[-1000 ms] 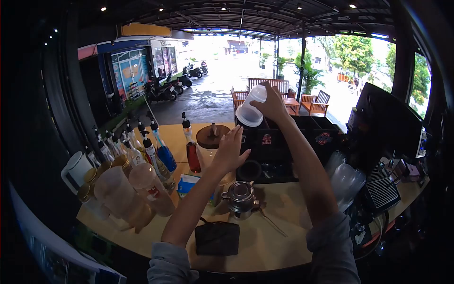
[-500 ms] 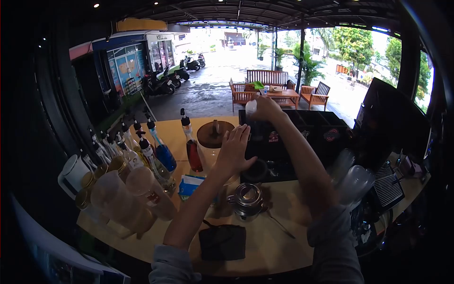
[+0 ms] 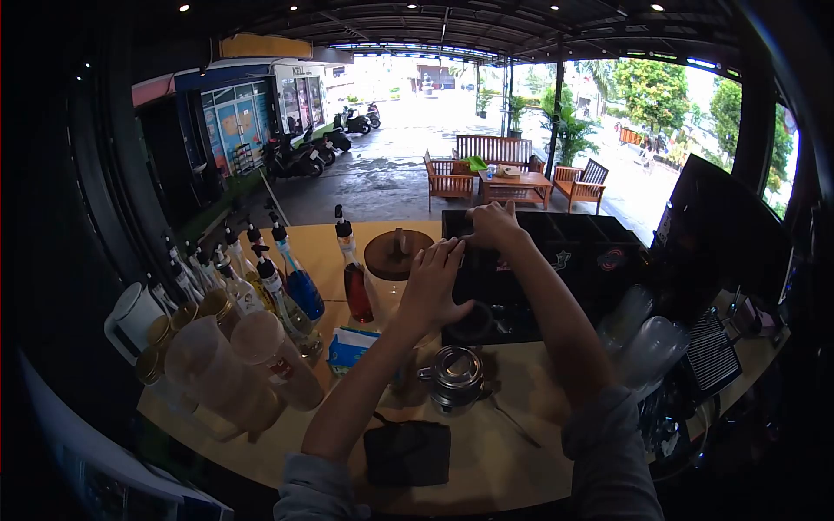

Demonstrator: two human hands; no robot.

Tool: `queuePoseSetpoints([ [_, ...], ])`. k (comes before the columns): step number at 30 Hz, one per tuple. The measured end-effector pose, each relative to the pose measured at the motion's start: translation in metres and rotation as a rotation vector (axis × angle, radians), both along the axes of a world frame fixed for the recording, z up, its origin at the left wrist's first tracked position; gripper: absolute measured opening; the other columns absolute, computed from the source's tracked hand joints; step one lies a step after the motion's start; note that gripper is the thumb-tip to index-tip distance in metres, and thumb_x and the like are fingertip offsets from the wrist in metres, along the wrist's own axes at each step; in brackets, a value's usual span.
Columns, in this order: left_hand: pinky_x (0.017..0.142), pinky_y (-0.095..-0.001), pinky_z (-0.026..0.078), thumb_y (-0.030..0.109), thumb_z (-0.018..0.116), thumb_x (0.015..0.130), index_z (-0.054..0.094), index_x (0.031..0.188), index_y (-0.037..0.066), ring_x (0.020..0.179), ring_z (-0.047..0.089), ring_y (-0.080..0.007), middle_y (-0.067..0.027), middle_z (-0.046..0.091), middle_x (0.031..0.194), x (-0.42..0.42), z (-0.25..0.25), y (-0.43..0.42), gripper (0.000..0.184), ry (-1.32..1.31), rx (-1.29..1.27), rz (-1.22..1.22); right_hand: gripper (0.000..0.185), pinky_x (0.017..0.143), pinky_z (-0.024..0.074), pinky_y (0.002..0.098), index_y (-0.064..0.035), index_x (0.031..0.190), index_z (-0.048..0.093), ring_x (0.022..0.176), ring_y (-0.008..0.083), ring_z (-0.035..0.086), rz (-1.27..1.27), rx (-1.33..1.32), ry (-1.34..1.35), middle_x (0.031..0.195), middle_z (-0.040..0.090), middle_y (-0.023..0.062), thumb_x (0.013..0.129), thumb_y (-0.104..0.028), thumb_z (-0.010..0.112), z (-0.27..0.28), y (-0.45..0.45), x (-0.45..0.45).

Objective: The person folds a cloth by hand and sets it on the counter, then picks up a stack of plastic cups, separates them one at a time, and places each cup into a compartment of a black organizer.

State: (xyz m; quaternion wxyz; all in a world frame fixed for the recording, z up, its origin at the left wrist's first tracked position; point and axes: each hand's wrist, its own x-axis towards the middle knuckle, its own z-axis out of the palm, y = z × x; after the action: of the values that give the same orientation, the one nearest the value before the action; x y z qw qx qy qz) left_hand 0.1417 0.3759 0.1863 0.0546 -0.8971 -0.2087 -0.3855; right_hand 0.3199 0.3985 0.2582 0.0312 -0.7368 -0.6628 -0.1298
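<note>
My left hand [image 3: 432, 282] curves round something dark in front of the black compartment box [image 3: 543, 291], thumb apart from its fingers; the held thing blends into the box. A dark round shape [image 3: 469, 321] shows just below that thumb. My right hand [image 3: 493, 227] is bent, fingers down, above and right of the left fingertips; what it holds is hidden. Left of my hands stand a jar with a round wooden lid [image 3: 388, 254] and a pump bottle of red syrup [image 3: 357, 291]. Nearer me are a metal lidded pot [image 3: 456, 373], a spoon [image 3: 517, 423] and a dark folded cloth [image 3: 407, 454].
Several syrup bottles [image 3: 300, 282] and clear plastic pitchers [image 3: 208, 369] crowd the counter's left side. A blue and white packet [image 3: 349, 347] lies near my left forearm. Stacked clear cups [image 3: 650, 352], a slatted tray [image 3: 714, 345] and a dark screen [image 3: 725, 234] stand at right.
My right hand has come down and slightly right; the pale translucent thing seen at its fingers no longer shows. My left hand stays in nearly the same place.
</note>
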Motion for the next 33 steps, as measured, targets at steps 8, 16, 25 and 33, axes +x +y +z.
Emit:
queuePoseSetpoints([
  [8, 0.104, -0.0466, 0.032, 0.035, 0.077, 0.061, 0.037, 0.135, 0.002, 0.124, 0.04, -0.0353, -0.0196, 0.041, 0.131, 0.0, -0.002, -0.001, 0.09, -0.049, -0.008, -0.022, 0.034, 0.102, 0.0252, 0.0593, -0.0104, 0.107, 0.064, 0.111, 0.0296, 0.056, 0.043, 0.032, 0.124, 0.107, 0.065, 0.0132, 0.085, -0.035, 0.056, -0.006, -0.011, 0.0],
  [16, 0.102, -0.0478, 0.034, 0.022, 0.07, 0.073, 0.038, 0.132, 0.0, 0.121, 0.044, -0.0356, -0.0205, 0.043, 0.13, 0.0, 0.005, 0.004, 0.07, -0.128, -0.087, -0.101, 0.03, 0.093, 0.0359, 0.0524, -0.0039, 0.105, 0.063, 0.109, 0.029, 0.056, 0.075, 0.377, 0.167, 0.107, 0.062, 0.0143, 0.083, -0.023, 0.056, -0.012, -0.047, -0.024],
  [25, 0.099, -0.0459, 0.037, 0.018, 0.065, 0.08, 0.043, 0.125, -0.004, 0.113, 0.051, -0.0363, -0.0221, 0.053, 0.118, -0.01, 0.048, -0.109, 0.055, 0.031, -0.049, 0.076, 0.01, 0.068, 0.0521, 0.0407, 0.0002, 0.083, 0.059, 0.081, 0.0304, 0.064, 0.273, 0.548, 0.233, 0.09, 0.061, 0.0145, 0.077, -0.007, 0.056, 0.0, -0.153, -0.051],
  [33, 0.09, -0.0396, 0.046, 0.02, 0.066, 0.082, 0.05, 0.121, -0.002, 0.104, 0.059, -0.031, -0.0186, 0.059, 0.113, 0.051, 0.044, -0.184, 0.049, -0.116, -0.396, -0.371, 0.016, 0.06, 0.0467, 0.0344, -0.0035, 0.088, 0.058, 0.069, 0.0244, 0.058, 0.379, 0.652, 0.334, 0.085, 0.059, 0.0097, 0.078, -0.012, 0.067, 0.019, -0.303, 0.025],
])
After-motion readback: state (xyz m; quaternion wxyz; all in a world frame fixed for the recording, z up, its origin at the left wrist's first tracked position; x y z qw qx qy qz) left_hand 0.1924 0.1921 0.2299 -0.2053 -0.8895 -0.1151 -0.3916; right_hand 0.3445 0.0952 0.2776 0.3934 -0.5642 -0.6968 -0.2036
